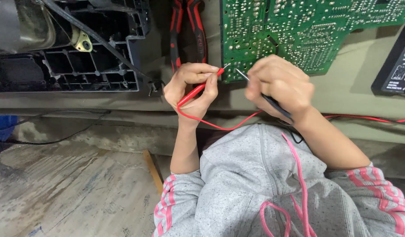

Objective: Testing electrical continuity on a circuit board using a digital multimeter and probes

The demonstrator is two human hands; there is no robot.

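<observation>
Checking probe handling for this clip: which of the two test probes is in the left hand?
The red probe, pinched in the left hand, its red lead trailing below. The black probe sits in the right hand. Both tips meet the green circuit board.

A circuit board lies on the surface beyond my hands, pliers just left of it, a plastic frame farther left, a meter at right.

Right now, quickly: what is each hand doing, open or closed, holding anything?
Left hand: closed on the red probe, tip at the green circuit board.
Right hand: closed on the black probe, tip at the same board.
</observation>
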